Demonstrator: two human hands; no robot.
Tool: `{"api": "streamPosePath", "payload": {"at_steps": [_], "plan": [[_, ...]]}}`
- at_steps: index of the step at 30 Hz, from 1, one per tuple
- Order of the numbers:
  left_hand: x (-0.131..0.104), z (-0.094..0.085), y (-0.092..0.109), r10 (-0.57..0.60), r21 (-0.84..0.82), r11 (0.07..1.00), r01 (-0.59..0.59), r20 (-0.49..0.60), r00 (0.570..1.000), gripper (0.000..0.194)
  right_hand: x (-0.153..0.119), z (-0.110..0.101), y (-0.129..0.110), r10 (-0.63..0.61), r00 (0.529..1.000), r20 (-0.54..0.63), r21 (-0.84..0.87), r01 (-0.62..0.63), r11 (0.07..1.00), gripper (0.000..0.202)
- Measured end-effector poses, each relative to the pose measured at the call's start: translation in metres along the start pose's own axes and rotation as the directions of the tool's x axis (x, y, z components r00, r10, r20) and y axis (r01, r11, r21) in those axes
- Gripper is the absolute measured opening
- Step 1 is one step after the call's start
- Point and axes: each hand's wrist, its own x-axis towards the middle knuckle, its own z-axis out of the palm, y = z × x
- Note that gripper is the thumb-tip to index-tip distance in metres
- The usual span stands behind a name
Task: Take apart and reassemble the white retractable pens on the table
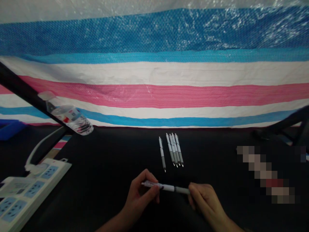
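A white pen (169, 187) with a grey grip lies level between my two hands, above the black table. My left hand (142, 190) pinches its clicker and clip end between thumb and fingers. At the other end, my right hand (205, 196) is closed around the tip, which the fingers hide. Beyond the hands, one similar pen (162, 153) lies by itself, tip toward me. Just to its right, a row of several more white and grey pens (175, 149) lies side by side.
A white power strip (29, 190) with a plugged-in cable is at the left. Behind it, a clear water bottle (73, 117) leans by a black bar (29, 88). A blue tray (11, 129) sits far left. Striped sheeting (154, 74) hangs along the back. A blurred-out object (265, 174) lies right.
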Motion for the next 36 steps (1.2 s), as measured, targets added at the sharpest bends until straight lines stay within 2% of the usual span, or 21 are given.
{"api": "streamPosePath", "payload": {"at_steps": [3, 7, 10, 12, 16, 20, 25, 28, 31, 34, 36], "plan": [[0.001, -0.002, -0.001, 0.01, -0.001, 1.0, -0.01, -0.059, 0.998, 0.029, 0.0, 0.004, 0.001, 0.029, 1.0, -0.008, 0.118, -0.028, 0.993, 0.04], [0.002, -0.002, 0.0, -0.016, -0.012, 1.0, 0.015, -0.097, 0.995, 0.03, 0.001, 0.005, 0.002, 0.075, 0.995, -0.069, 0.121, -0.066, 0.99, 0.036], [0.002, 0.0, 0.001, -0.024, -0.03, 0.999, 0.022, -0.078, 0.997, 0.031, 0.002, 0.002, 0.001, 0.06, 0.998, 0.008, 0.081, -0.061, 0.995, 0.049], [0.002, 0.001, 0.0, -0.019, -0.038, 0.999, 0.016, -0.076, 0.997, 0.031, 0.002, 0.002, 0.0, 0.048, 0.998, 0.044, 0.09, -0.052, 0.995, 0.046], [0.003, -0.001, -0.004, -0.04, -0.04, 0.999, 0.037, -0.09, 0.995, 0.029, 0.001, 0.003, 0.002, 0.061, 0.998, -0.004, 0.065, -0.061, 0.996, 0.034], [0.003, -0.003, -0.007, -0.049, -0.045, 0.998, 0.046, -0.066, 0.997, 0.027, 0.0, 0.0, 0.002, -0.024, 0.999, 0.033, -0.06, 0.026, 0.998, 0.048], [0.003, -0.001, -0.003, -0.05, -0.053, 0.998, 0.046, -0.062, 0.997, 0.027, -0.001, -0.002, -0.003, -0.064, 0.997, 0.035, -0.084, 0.066, 0.994, 0.042], [0.004, 0.001, 0.0, -0.039, -0.044, 0.998, 0.038, -0.037, 0.999, 0.029, -0.001, -0.002, -0.006, -0.083, 0.996, 0.042, -0.106, 0.088, 0.99, 0.05], [0.007, 0.0, 0.003, -0.031, -0.03, 0.999, 0.031, 0.002, 1.0, 0.028, 0.001, 0.0, -0.003, 0.062, 0.994, 0.092, 0.046, -0.066, 0.997, 0.059], [0.009, 0.0, 0.003, -0.027, -0.02, 0.999, 0.028, 0.014, 1.0, 0.029, 0.004, 0.003, 0.003, 0.232, 0.95, 0.21, 0.268, -0.284, 0.921, 0.064], [0.009, 0.002, 0.002, -0.008, -0.01, 1.0, 0.008, -0.012, 1.0, 0.026, 0.005, 0.006, 0.004, 0.254, 0.939, 0.229, 0.31, -0.318, 0.896, 0.064]]}}
